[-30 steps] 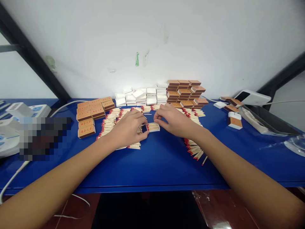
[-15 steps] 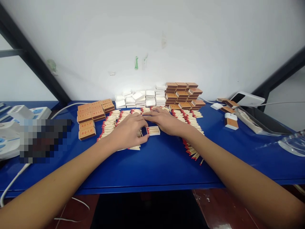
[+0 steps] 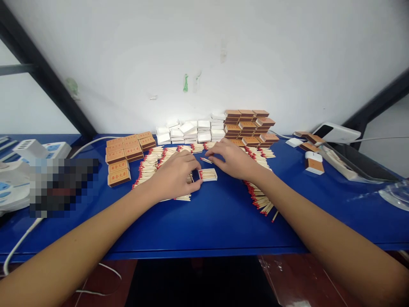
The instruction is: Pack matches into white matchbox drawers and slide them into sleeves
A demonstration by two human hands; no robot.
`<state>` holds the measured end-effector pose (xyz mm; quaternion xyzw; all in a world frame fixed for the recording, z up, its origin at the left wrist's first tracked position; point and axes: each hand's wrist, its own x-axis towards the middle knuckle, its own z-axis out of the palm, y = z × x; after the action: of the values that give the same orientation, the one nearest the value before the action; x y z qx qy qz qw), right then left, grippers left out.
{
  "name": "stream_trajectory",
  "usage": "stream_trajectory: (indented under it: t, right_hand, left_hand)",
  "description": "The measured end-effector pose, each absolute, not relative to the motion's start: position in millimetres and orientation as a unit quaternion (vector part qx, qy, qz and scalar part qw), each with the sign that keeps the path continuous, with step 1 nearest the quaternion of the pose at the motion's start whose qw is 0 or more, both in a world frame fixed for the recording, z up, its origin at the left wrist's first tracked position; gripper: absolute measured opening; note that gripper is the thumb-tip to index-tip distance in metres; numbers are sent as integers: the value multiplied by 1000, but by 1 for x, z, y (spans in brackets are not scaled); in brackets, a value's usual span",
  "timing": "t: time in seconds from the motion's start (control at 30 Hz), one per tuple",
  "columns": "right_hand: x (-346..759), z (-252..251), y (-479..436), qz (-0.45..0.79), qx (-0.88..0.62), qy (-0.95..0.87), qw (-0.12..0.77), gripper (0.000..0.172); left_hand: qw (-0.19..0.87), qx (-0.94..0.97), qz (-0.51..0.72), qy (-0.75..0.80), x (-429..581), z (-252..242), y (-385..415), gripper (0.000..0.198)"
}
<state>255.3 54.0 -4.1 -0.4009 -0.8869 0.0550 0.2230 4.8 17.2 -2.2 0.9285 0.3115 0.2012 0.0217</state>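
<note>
My left hand [image 3: 179,174] is closed round a matchbox sleeve, mostly hidden by the fingers. At its right end, a white matchbox tray [image 3: 209,179] holding red-tipped matches [image 3: 207,173] sticks out over the blue table. My right hand [image 3: 232,158] reaches in from the other side, thumb and fingers apart. Just beside its thumb tip lie a few loose matches [image 3: 205,160]. Rows of matches [image 3: 148,166] spread beneath and behind my left hand; more matches [image 3: 260,198] fan out under my right forearm.
White trays [image 3: 188,130] and brown matchboxes [image 3: 246,126] are stacked against the wall. More matchboxes [image 3: 123,151] stand at left, near a power strip [image 3: 59,149] and a blurred dark object [image 3: 64,187]. At right are a white device [image 3: 338,132] and a dark pouch [image 3: 361,162].
My right hand has drawn away from my left and its thumb has parted from the fingers, exposing a few loose matches. My left hand keeps its hold on the matchbox.
</note>
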Motion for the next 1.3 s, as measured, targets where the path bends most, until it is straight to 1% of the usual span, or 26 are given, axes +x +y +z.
stream_trajectory:
  t: [0.07,0.27,0.43,0.57,0.9,1.1,1.2,1.3]
  right_hand:
    - [254,-5,54,54,-428,-872,231,15]
    - [254,-10,60,55,-454,-869,191,20]
    - [264,-10,63,40,-455,-873,171,16]
    - [269,-7,61,52,-432,-882,184,11]
    - [270,-13,64,59,-418,-890,174,18]
    - [263,7,42,118,-389,-895,186,18]
    - [258,9,34,144,-369,-902,172,16]
    - [256,5,35,150,-370,-900,174,17]
  left_hand:
    - [22,928,201,312,5,-2,17,16]
    - [24,927,209,310,5,-1,17,16]
    - [25,926,206,315,4,-2,18,17]
    - [27,927,204,315,4,-1,18,18]
    - [27,924,203,323,5,-1,19,16]
    - [13,921,198,336,5,-1,19,17]
    - [14,921,196,336,4,-2,20,20]
    - [18,922,196,333,4,-3,21,21]
